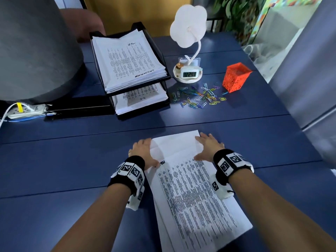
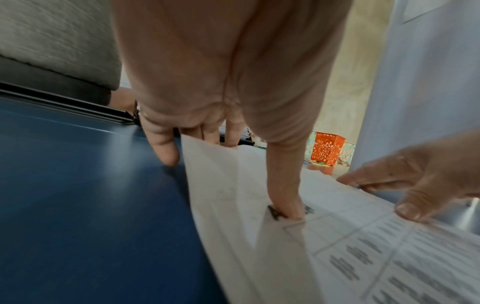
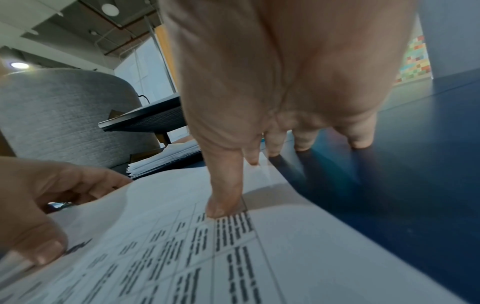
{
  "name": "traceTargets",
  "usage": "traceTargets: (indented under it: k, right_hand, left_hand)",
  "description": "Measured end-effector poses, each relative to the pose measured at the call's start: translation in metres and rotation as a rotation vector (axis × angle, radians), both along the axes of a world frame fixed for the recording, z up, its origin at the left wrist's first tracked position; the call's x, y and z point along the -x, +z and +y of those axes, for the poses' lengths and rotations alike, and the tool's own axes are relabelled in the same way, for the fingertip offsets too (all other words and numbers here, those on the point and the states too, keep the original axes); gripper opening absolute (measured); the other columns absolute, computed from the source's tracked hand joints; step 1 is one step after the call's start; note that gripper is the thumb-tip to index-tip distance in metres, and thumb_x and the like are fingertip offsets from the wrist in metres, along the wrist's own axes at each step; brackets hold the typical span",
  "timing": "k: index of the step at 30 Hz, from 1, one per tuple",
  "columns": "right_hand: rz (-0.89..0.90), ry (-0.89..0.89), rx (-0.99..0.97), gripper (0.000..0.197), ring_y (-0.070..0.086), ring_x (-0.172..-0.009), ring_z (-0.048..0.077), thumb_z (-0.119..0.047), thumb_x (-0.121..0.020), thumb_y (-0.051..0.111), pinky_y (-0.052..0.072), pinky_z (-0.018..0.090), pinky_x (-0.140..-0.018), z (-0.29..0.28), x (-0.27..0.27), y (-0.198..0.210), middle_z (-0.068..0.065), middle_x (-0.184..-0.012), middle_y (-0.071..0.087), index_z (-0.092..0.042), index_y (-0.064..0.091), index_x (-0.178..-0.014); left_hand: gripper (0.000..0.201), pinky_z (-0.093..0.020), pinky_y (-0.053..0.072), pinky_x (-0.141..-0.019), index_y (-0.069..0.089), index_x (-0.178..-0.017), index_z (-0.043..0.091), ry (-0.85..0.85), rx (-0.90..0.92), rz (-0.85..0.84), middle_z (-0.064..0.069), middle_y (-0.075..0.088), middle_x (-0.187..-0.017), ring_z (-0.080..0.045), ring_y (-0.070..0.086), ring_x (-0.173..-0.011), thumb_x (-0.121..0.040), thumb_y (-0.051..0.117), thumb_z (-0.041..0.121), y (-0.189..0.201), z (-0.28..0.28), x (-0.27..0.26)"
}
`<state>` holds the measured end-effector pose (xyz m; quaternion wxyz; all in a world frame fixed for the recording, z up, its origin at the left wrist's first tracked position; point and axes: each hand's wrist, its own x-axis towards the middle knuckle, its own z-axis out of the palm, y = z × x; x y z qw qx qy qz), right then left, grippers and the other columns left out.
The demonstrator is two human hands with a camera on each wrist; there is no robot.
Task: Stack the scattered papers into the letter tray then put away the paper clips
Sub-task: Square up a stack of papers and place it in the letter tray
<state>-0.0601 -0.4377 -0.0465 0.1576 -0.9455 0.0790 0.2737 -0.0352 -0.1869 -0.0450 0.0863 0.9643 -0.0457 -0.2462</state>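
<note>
Two hands are working the loose papers on the blue tabletop, well in front of the black letter tray. Left hand is at the sheets' left edge — thumb pressed on top near the printed heading, fingers tucked along or under the far corner, so it's pinching that edge. Right hand does the mirror job on the right edge: thumb flat on the printed table, fingers spread with the outer tips on the tabletop just past the paper. Can't really tell how many sheets, but at least two, slightly fanned.

Letter tray already has a thick stack on top and a thinner one below. Right of the tray — a little white desk lamp with a clock, then the colourful paper clips scattered in front of it, and an orange mesh cup upright just beyond the clips.
</note>
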Motion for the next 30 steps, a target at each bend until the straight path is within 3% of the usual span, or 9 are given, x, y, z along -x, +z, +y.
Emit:
traceTargets:
  k: [5, 8, 11, 14, 16, 20, 24, 26, 30]
  right_hand:
    - [-0.02, -0.011, -0.01, 0.093, -0.003, -0.147, 0.017, -0.042, -0.075, 0.074, 0.012, 0.061, -0.113, -0.002, 0.003, -0.006, -0.015, -0.159, 0.001, -0.032, 0.018, -0.149]
    - [-0.023, -0.014, -0.015, 0.093, -0.004, -0.147, 0.017, -0.042, -0.076, 0.074, 0.012, 0.06, -0.113, -0.002, 0.003, -0.005, -0.015, -0.159, 0.001, -0.032, 0.018, -0.149]
    - [-0.023, -0.014, -0.021, 0.092, -0.004, -0.147, 0.017, -0.042, -0.076, 0.073, 0.011, 0.061, -0.113, -0.002, 0.003, -0.006, -0.014, -0.159, 0.001, -0.033, 0.018, -0.149]
    - [-0.026, -0.017, -0.029, 0.091, -0.004, -0.147, 0.017, -0.041, -0.077, 0.073, 0.01, 0.061, -0.113, -0.002, 0.003, -0.005, -0.013, -0.159, 0.001, -0.032, 0.018, -0.149]
    - [-0.03, -0.024, -0.034, 0.089, -0.004, -0.147, 0.017, -0.041, -0.079, 0.071, 0.01, 0.061, -0.113, -0.002, 0.004, -0.004, -0.012, -0.159, 0.001, -0.031, 0.018, -0.149]
    - [-0.029, -0.049, -0.048, 0.086, -0.005, -0.147, 0.017, -0.041, -0.084, 0.066, 0.009, 0.061, -0.113, 0.0, 0.004, -0.002, -0.011, -0.159, 0.0, -0.027, 0.014, -0.151]
    - [-0.045, -0.08, -0.039, 0.085, -0.002, -0.147, 0.016, -0.043, -0.086, 0.064, 0.011, 0.061, -0.113, 0.004, 0.003, -0.001, -0.011, -0.159, 0.001, -0.022, 0.013, -0.151]
    - [-0.064, -0.1, -0.03, 0.085, -0.001, -0.147, 0.016, -0.046, -0.086, 0.062, 0.011, 0.061, -0.113, 0.006, 0.004, -0.001, -0.01, -0.16, 0.002, -0.021, 0.012, -0.151]
    - [-0.111, -0.129, -0.036, 0.09, 0.002, -0.147, 0.016, -0.051, -0.084, 0.061, 0.011, 0.06, -0.113, 0.007, 0.007, -0.005, -0.007, -0.16, 0.007, -0.019, 0.011, -0.151]
  left_hand:
    - [0.104, -0.043, 0.039, -0.104, 0.025, -0.145, 0.018, 0.083, 0.136, 0.059, -0.01, 0.043, -0.138, -0.03, 0.038, -0.128, -0.062, 0.084, 0.036, 0.0, -0.005, -0.008]
    - [0.093, -0.035, 0.046, -0.096, 0.034, -0.14, 0.016, 0.225, 0.358, 0.108, -0.006, 0.055, -0.128, -0.026, 0.053, -0.115, -0.063, 0.086, 0.029, 0.003, -0.004, -0.009]
    - [0.087, -0.036, 0.046, -0.098, 0.038, -0.137, 0.012, 0.425, 0.558, 0.07, -0.005, 0.054, -0.13, -0.026, 0.055, -0.114, -0.066, 0.085, 0.031, 0.0, 0.006, -0.006]
    - [0.076, -0.043, 0.055, -0.083, 0.048, -0.124, 0.014, 0.722, 0.785, 0.053, -0.007, 0.061, -0.119, -0.026, 0.063, -0.1, -0.062, 0.085, 0.039, -0.009, 0.019, 0.004]
    - [0.059, -0.039, 0.055, -0.07, 0.049, -0.12, 0.013, 0.841, 0.876, 0.116, -0.008, 0.059, -0.116, -0.028, 0.062, -0.1, -0.073, 0.081, 0.03, -0.012, 0.023, 0.014]
    - [0.032, -0.036, 0.055, -0.066, 0.055, -0.106, 0.006, 0.879, 0.982, 0.304, -0.014, 0.065, -0.11, -0.029, 0.065, -0.093, -0.081, 0.074, 0.012, -0.012, 0.023, 0.037]
    - [0.024, -0.021, 0.046, -0.043, 0.063, -0.098, 0.001, 0.828, 0.973, 0.327, -0.012, 0.067, -0.083, -0.017, 0.062, -0.059, -0.077, 0.075, 0.003, -0.016, 0.015, 0.052]
    - [0.029, -0.026, 0.052, -0.05, 0.064, -0.102, 0.0, 0.811, 0.945, 0.284, -0.012, 0.069, -0.089, -0.02, 0.065, -0.066, -0.076, 0.077, 0.003, -0.018, 0.012, 0.053]
    - [0.035, -0.044, 0.055, -0.083, 0.06, -0.1, 0.006, 0.76, 0.812, 0.134, -0.012, 0.068, -0.102, -0.029, 0.065, -0.093, -0.075, 0.08, 0.021, -0.021, 0.017, 0.048]
